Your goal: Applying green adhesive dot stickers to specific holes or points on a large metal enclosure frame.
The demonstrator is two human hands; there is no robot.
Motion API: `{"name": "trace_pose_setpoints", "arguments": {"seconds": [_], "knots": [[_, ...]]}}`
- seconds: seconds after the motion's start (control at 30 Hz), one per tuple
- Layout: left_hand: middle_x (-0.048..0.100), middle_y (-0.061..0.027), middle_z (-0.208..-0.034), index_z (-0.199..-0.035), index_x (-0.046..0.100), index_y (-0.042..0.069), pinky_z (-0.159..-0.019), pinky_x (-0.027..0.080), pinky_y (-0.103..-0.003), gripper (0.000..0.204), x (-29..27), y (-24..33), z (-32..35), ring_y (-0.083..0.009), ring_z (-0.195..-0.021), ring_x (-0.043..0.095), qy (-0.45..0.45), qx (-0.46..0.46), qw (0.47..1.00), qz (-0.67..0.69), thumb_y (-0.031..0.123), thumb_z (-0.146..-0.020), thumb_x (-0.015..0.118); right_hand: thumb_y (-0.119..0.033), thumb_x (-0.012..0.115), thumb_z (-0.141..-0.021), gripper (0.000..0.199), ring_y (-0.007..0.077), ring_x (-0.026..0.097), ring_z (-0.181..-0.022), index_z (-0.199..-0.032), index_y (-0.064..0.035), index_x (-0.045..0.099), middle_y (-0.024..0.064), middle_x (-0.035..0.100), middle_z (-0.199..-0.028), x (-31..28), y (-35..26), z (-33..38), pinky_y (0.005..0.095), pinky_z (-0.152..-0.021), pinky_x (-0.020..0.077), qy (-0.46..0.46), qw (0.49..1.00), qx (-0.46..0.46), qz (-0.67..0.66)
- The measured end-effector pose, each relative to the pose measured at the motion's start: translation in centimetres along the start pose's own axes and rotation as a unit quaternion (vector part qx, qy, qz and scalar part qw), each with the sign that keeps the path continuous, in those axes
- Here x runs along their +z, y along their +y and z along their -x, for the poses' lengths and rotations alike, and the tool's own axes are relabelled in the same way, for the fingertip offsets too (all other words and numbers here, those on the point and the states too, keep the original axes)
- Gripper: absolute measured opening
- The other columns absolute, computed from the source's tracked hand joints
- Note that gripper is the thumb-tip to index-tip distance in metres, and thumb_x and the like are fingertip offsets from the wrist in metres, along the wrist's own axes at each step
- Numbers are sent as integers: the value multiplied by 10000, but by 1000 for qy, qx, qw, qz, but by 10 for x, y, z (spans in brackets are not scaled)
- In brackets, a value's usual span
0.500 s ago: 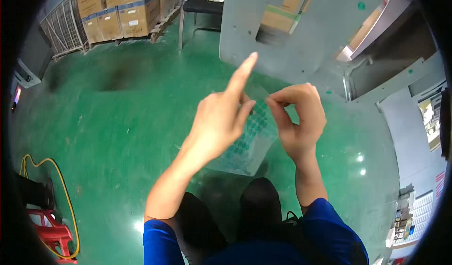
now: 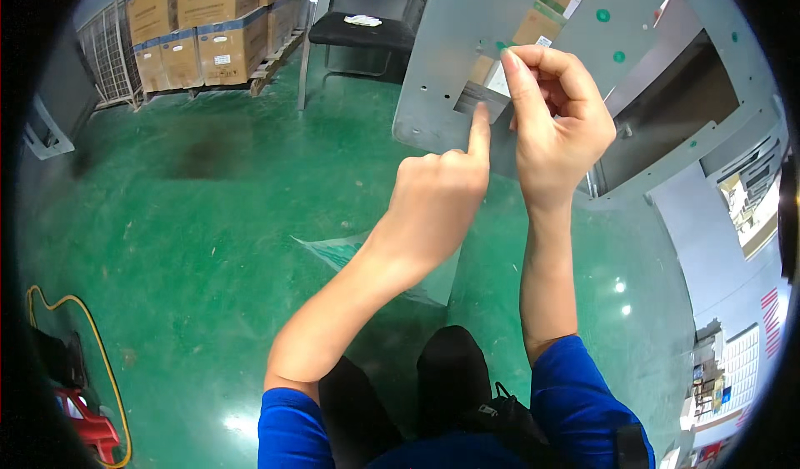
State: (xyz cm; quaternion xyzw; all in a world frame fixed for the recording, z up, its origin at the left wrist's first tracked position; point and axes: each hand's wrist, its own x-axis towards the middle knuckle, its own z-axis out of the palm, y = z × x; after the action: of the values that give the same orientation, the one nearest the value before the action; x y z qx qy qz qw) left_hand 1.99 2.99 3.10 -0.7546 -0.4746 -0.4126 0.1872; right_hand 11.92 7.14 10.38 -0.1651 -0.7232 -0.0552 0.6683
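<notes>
My left hand (image 2: 442, 194) is raised with its index finger stretched out. The fingertip touches a grey metal panel (image 2: 442, 19) beside a small dark slot (image 2: 471, 98). Its other fingers are curled and hold nothing I can see. My right hand (image 2: 558, 127) is just to the right, fingers bent in a pinch against the panel's cutout edge. I cannot see whether anything small sits between those fingertips. A thin pale sheet (image 2: 333, 252) lies flat on the green floor (image 2: 208, 244) under my left forearm.
The panel has several holes and green dots. Stacked cardboard boxes (image 2: 208, 27) stand on a pallet at the back left, beside a wire cage (image 2: 100, 52). A black chair (image 2: 358, 27) is behind. A yellow hose (image 2: 83, 327) and a red object (image 2: 83, 427) are at lower left.
Both hands have risen from over the floor sheet up to the grey panel. My left index finger now touches the panel, and my view has tilted upward.
</notes>
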Motion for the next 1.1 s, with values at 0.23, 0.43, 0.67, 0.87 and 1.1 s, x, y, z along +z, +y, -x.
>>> {"name": "trace_pose_setpoints", "arguments": {"seconds": [0.23, 0.43, 0.67, 0.87, 1.1], "knots": [[494, -93, -559, -1353, 401, -66, -491, 434, -362, 696, 6, -5, 7, -247, -494, 533, 71, 27, 997, -25, -18, -674, 547, -48, 689, -828, 78, 12, 502, -576, -878, 10, 673, -6, 625, -719, 7, 6, 0, 162, -486, 381, -7, 998, 52, 35], [485, -93, -563, -1351, 413, -55, -498, 432, -365, 688, 7, -7, 7, -246, -501, 529, 40, 18, 999, 3, -15, -678, 552, -30, 707, -765, 84, 49, 491, -508, -836, 4, 678, 41, 628, -666, 13, 23, 0, 206, -491, 398, 28, 998, 48, 15], [529, -100, -551, -1356, 405, -52, -474, 448, -370, 696, 5, 7, 1, -257, -473, 557, -20, -2, 1000, 23, -22, -675, 546, -19, 708, -770, 83, 22, 462, -511, -842, 8, 676, 24, 628, -670, -4, 23, 6, 189, -482, 376, 49, 997, 60, 11], [569, -101, -596, -1408, 338, 0, -484, 457, -372, 738, 3, 23, -7, -263, -516, 597, -123, -40, 992, 5, -18, -701, 549, -25, 697, -808, 95, 19, 519, -570, -885, 26, 673, 31, 651, -730, -23, 22, 6, 162, -464, 367, 44, 995, 88, -21], [593, -115, -653, -1392, 313, -61, -454, 472, -357, 748, 5, 40, -15, -266, -527, 620, -148, -19, 989, 16, -10, -696, 583, -28, 691, -818, 96, 25, 544, -572, -892, 30, 672, 42, 657, -746, -47, 30, 9, 156, -417, 333, 60, 988, 112, -87]]}}
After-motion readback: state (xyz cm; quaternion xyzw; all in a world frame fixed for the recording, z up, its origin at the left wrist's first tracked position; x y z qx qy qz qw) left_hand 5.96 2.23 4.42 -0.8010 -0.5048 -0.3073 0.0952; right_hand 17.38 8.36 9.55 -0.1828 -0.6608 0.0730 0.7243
